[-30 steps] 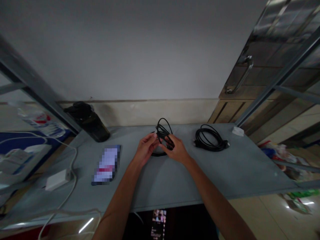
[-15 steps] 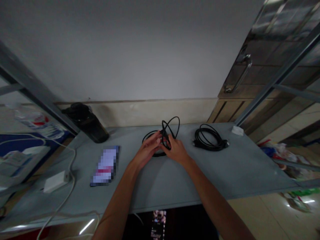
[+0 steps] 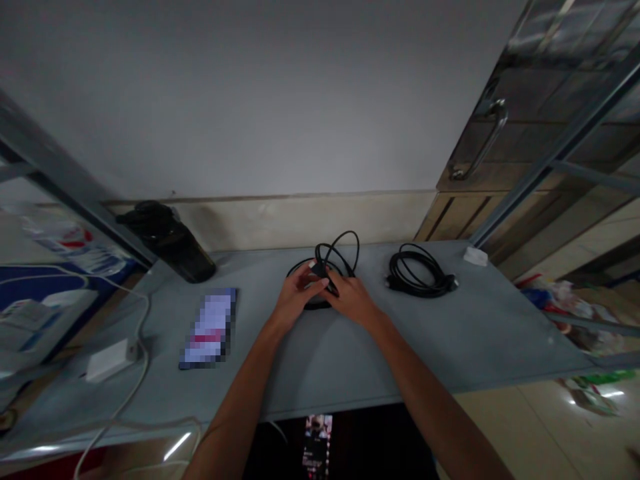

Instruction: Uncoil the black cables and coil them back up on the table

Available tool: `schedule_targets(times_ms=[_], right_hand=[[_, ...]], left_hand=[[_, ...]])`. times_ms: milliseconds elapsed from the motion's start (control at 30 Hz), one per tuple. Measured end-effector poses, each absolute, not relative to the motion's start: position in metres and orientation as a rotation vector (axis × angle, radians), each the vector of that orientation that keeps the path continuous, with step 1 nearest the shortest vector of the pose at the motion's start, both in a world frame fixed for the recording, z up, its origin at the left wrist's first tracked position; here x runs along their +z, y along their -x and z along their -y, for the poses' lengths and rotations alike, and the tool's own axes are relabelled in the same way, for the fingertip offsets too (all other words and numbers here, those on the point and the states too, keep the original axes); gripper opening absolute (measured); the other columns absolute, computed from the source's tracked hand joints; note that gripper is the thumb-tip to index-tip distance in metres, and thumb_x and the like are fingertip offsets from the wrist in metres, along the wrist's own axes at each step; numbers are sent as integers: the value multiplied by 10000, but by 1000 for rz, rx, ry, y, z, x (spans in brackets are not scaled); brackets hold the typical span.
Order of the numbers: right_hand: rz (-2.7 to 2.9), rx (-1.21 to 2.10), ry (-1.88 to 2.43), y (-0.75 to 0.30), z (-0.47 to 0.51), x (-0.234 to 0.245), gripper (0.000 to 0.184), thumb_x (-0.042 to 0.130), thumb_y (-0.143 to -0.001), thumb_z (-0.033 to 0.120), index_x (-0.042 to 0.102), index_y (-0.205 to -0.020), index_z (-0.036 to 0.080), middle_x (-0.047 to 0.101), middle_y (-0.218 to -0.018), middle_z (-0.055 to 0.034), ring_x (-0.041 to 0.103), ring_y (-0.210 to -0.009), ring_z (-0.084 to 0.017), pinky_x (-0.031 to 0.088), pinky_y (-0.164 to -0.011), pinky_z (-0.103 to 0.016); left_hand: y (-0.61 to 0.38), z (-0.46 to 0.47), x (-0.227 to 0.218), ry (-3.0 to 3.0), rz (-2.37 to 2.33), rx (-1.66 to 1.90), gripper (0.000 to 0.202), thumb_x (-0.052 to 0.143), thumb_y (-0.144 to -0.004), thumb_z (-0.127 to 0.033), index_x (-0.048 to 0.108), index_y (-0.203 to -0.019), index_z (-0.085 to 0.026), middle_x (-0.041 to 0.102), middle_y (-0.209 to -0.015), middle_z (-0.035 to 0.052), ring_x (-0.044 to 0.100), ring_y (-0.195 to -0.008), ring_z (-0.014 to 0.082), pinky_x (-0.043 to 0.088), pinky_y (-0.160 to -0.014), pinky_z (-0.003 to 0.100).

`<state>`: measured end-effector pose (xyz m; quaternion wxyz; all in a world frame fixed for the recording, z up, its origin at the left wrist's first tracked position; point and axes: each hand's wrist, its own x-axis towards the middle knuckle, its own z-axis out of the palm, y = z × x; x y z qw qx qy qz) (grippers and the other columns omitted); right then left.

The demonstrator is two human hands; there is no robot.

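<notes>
A black cable (image 3: 357, 248) lies partly coiled on the grey tabletop, with loops rising above the fingers. At its near side my left hand (image 3: 296, 293) has its fingers closed around a black connector (image 3: 318, 269) at the cable's end. My right hand (image 3: 349, 297) grips the cable just to the right, thumb and fingers pressed together on it. The two hands nearly touch, and their fingers hide part of the coil beneath. To the right rests a second coiled black cable (image 3: 423, 283) with its plugs showing; neither hand touches it.
On the left stand a dark bottle (image 3: 173, 243), a phone with a blurred screen (image 3: 209, 328) and a white adapter (image 3: 111, 361) with a trailing white cord. A small white object (image 3: 475, 256) sits at the back right. Another lit phone (image 3: 317, 447) shows below the table edge.
The connector has come into clearer view between my hands. The raised cable loops have shifted slightly left and widened, and my left fingers have curled in more.
</notes>
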<state>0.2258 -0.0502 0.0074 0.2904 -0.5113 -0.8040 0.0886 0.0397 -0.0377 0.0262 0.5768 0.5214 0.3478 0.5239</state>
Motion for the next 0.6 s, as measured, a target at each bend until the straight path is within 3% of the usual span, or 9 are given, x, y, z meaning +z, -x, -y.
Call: schedule_targets(times_ms=[100, 200, 300, 400, 600], right_hand=[[2115, 316, 1311, -226, 53, 12, 560, 628, -1146, 484, 554, -1619, 194, 839, -981, -84, 831, -855, -271, 631, -832, -366], [2021, 367, 1229, -226, 56, 13, 472, 550, -1180, 521, 559, -1548, 225, 838, -1089, -90, 835, -917, -253, 624, -827, -343], [1933, 326, 1175, -226, 55, 10, 389, 487, -1198, 532, 596, -1407, 221, 823, -1189, -127, 834, -998, -257, 626, -828, -339], [1925, 241, 1169, -227, 52, 7, 372, 460, -1206, 521, 635, -1323, 214, 819, -1134, -126, 824, -973, -251, 623, -801, -326], [1842, 107, 1151, -233, 50, 14, 428, 413, -1220, 495, 749, -1211, 231, 805, -1098, -119, 791, -979, -214, 620, -868, -312]], left_hand=[[-40, 35, 23, -1222, -849, 1263, 591, 1018, -793, -385, 835, -1323, -196, 826, -1127, 74, 745, -974, 219, 585, -891, 316], [-39, 33, 24, -1148, -839, 1335, 560, 980, -823, -408, 840, -1323, -198, 798, -997, 39, 733, -890, 194, 601, -872, 322], [-37, 33, 27, -1064, -817, 1381, 590, 970, -830, -441, 827, -1350, -203, 795, -980, 35, 741, -834, 192, 636, -867, 364], [-35, 33, 30, -1018, -802, 1368, 581, 972, -837, -453, 825, -1334, -192, 794, -945, 34, 734, -762, 175, 638, -813, 352], [-36, 33, 32, -944, -782, 1352, 536, 991, -810, -446, 839, -1234, -155, 832, -1052, 88, 718, -718, 160, 616, -723, 322]])
